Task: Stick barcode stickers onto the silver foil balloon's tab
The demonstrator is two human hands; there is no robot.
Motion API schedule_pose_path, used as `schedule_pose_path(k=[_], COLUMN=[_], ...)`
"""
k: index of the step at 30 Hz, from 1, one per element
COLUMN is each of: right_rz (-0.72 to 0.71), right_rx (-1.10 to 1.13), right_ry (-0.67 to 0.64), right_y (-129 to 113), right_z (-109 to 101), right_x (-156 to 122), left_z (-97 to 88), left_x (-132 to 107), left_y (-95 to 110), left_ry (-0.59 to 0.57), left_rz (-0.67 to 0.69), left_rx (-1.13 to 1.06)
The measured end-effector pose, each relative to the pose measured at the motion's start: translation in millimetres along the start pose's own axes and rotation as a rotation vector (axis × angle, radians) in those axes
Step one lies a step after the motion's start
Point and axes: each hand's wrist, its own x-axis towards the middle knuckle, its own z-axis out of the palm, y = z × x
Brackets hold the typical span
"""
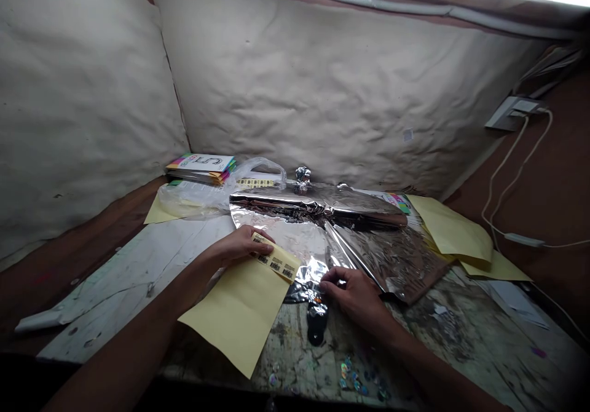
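My left hand (244, 244) grips a pale yellow sticker sheet (244, 313) by its upper end, thumb on top. A strip of small barcode labels (275, 261) runs across that end, and the blank part hangs down toward me. My right hand (353, 292) is closed, thumb and fingertips together over the narrow lower end of a flat silver foil piece (308, 240). Whatever is between those fingertips is too small to make out. Below them, a dark rounded tab (316, 326) lies on the worn table (286, 363).
More crumpled foil (396, 264) spreads to the right, beside yellow sheets (456, 230). At the back left are printed packets marked 5 (200, 165) and a clear plastic bag (193, 198). Shiny round bits (353, 378) lie near the front edge. White cables (500, 184) hang at right.
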Motion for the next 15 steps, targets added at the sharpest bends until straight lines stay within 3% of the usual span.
schedule_pose_path(k=[15], right_rz=[-0.131], right_rx=[-0.300], right_ry=[0.116], right_y=[6], right_z=[11], right_x=[-3], left_z=[-0.6], left_x=[1], left_y=[-2], left_ry=[0.027], left_rz=[0.031], left_rx=[0.129])
